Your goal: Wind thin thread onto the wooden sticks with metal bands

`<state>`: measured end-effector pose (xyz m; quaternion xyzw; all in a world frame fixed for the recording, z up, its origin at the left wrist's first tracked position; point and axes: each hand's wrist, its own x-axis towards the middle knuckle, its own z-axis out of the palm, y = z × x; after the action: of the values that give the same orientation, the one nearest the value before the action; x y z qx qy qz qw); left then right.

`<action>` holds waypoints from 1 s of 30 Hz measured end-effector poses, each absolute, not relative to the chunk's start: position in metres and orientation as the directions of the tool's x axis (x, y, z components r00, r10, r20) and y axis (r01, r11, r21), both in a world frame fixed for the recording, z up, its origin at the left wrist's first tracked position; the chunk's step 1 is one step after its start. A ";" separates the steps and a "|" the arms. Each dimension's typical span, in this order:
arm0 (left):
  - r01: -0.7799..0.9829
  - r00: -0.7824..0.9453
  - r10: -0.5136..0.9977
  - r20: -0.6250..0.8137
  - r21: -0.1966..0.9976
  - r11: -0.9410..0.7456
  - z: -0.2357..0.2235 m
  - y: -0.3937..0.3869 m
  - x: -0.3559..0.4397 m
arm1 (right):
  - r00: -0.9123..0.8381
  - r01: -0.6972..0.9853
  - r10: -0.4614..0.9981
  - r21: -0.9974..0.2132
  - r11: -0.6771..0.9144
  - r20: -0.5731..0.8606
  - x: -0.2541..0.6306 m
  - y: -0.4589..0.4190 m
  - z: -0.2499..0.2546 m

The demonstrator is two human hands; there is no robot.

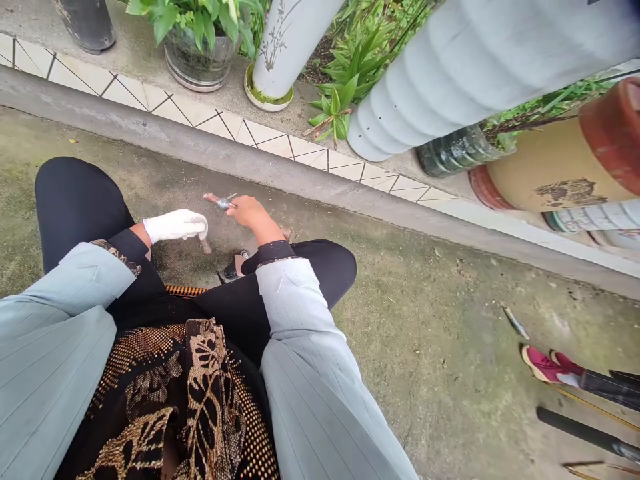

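Observation:
My left hand (177, 225) wears a white glove. Its fingers bend downward and closed, with a dirty brownish tip (205, 245) below them; whether that is a soiled glove finger or something held, I cannot make out. My bare right hand (250, 212) is closed around a short tool (223, 203) with a silvery, coil-like band and a reddish-brown end pointing left. The tool's kind is unclear. Both hands hover between my spread knees, a little apart, over the concrete ground (185, 180).
A low tiled ledge (280, 143) runs across ahead, bearing a glass pot with a plant (200, 63), a white vase (287, 53), a big ribbed grey container (425, 80) and a tan-red pot (555, 160). At right are another person's red shoes (543, 365) and a dark pole (585, 430).

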<state>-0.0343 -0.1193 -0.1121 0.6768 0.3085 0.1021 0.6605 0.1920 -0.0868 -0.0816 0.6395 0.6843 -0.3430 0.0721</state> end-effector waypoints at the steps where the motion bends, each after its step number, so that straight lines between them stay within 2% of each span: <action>1: 0.294 0.781 0.564 -0.270 0.954 0.050 -0.113 -0.119 -0.035 | -0.207 0.957 0.782 -0.286 0.038 -0.588 0.189 -0.088 -0.084; 2: 0.309 0.769 0.579 -0.273 0.950 0.037 -0.114 -0.118 -0.036 | -0.250 0.963 0.720 -0.243 0.116 -0.648 0.187 -0.090 -0.085; 4: 0.337 0.730 0.625 -0.276 0.941 0.022 -0.117 -0.116 -0.038 | -0.347 0.938 0.549 -0.288 0.195 -0.760 0.184 -0.094 -0.086; 7: 0.324 0.654 0.708 -0.265 0.945 0.055 -0.121 -0.112 -0.040 | -0.544 0.836 0.282 -0.537 0.108 -0.790 0.188 -0.098 -0.079; 9: 0.258 0.605 0.754 -0.257 0.959 0.119 -0.121 -0.110 -0.040 | -0.704 0.694 0.190 -0.720 -0.019 -0.684 0.194 -0.099 -0.071; 10: 0.214 0.587 0.770 -0.250 0.965 0.150 -0.121 -0.109 -0.040 | -0.773 0.597 0.203 -0.797 -0.090 -0.601 0.197 -0.099 -0.067; 12: 0.134 0.572 0.787 -0.231 0.973 0.189 -0.120 -0.109 -0.037 | -0.833 0.359 0.367 -0.909 -0.214 -0.415 0.201 -0.100 -0.060; 14: 0.098 0.591 0.778 -0.216 0.976 0.197 -0.119 -0.112 -0.034 | -0.740 0.126 0.617 -0.957 -0.262 -0.267 0.204 -0.099 -0.057; 16: 0.131 0.651 0.725 -0.225 0.974 0.184 -0.117 -0.116 -0.029 | -0.567 0.010 0.793 -0.965 -0.261 -0.221 0.205 -0.097 -0.058; 18: 0.182 0.705 0.667 -0.241 0.971 0.158 -0.116 -0.120 -0.026 | -0.408 0.077 0.871 -0.961 -0.265 -0.273 0.205 -0.093 -0.063; 20: 0.217 0.734 0.636 -0.237 0.970 0.111 -0.113 -0.122 -0.025 | -0.284 0.301 0.886 -0.911 -0.281 -0.367 0.204 -0.090 -0.069; 23: 0.288 0.747 0.628 -0.216 0.958 -0.014 -0.109 -0.122 -0.026 | -0.201 0.704 0.870 -0.684 -0.192 -0.451 0.200 -0.087 -0.076; 25: 0.341 0.742 0.638 -0.206 0.935 -0.095 -0.107 -0.121 -0.029 | -0.243 0.870 0.809 -0.488 -0.062 -0.536 0.195 -0.089 -0.078; 27: 0.375 0.718 0.668 -0.196 0.918 -0.133 -0.108 -0.119 -0.031 | -0.304 0.923 0.683 -0.381 0.041 -0.663 0.191 -0.092 -0.078; 28: 0.384 0.704 0.683 -0.193 0.913 -0.137 -0.110 -0.118 -0.033 | -0.339 0.923 0.605 -0.379 0.066 -0.721 0.189 -0.094 -0.078; 30: 0.374 0.683 0.704 -0.195 0.921 -0.109 -0.115 -0.115 -0.036 | -0.430 0.890 0.454 -0.452 0.066 -0.780 0.189 -0.097 -0.077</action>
<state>-0.0358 -0.1151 -0.1146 0.7297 0.3693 0.1480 0.5561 0.1886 -0.0969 -0.0770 0.4840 0.6943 -0.4825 0.2255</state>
